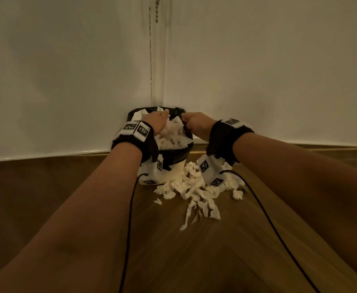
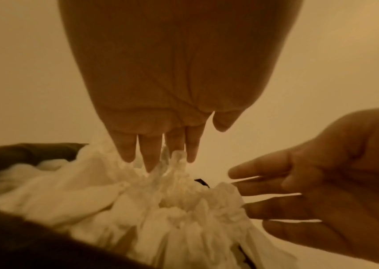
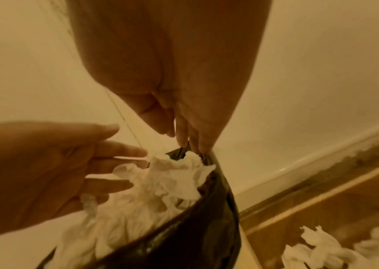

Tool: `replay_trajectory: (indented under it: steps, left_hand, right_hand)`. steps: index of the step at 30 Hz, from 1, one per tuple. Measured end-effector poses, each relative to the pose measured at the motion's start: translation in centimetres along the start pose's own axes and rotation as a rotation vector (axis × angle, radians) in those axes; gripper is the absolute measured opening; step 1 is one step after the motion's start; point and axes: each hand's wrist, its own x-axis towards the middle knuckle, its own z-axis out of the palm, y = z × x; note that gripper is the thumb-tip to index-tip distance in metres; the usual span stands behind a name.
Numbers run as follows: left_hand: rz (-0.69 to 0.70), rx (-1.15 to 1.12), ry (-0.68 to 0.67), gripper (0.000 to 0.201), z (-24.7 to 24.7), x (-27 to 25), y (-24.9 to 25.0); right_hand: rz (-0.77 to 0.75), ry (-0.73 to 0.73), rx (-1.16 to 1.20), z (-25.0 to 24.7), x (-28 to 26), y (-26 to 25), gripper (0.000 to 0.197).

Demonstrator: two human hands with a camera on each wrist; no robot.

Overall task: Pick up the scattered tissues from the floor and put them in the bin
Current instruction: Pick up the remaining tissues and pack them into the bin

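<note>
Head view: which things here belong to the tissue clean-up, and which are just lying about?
Belong to the job:
bin
black liner
tissues in the bin
tissues on the floor
left hand
right hand

Just there:
bead chain
wall

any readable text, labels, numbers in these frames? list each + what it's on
No readable text in any view.
Wrist bands, left and right: black-and-white square marker patterns only, no letters or digits.
Bin and its black liner: no label shows.
Tissues: plain.
</note>
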Motion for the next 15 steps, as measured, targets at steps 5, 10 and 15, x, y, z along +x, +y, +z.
replay_trajectory:
  steps: [5, 10, 15]
  left_hand:
    - [0.079, -0.25, 0.345, 0.037, -0.1, -3.4, 0.7]
    - [0.206, -0.391, 0.456, 0.026, 1.9, -7.2, 3.9]
    - [0.195, -0.325, 0.287, 0.027, 6.8, -10.1, 5.4]
  right_hand:
    - [0.013, 0.15, 0.286, -2.0, -4.6, 1.9, 0.043]
    - [0.058, 0.255, 0.373, -1.9, -9.2, 5.2, 0.04]
    - [0.198, 0.259, 0.456, -1.3, -12.7, 9.5, 0.032]
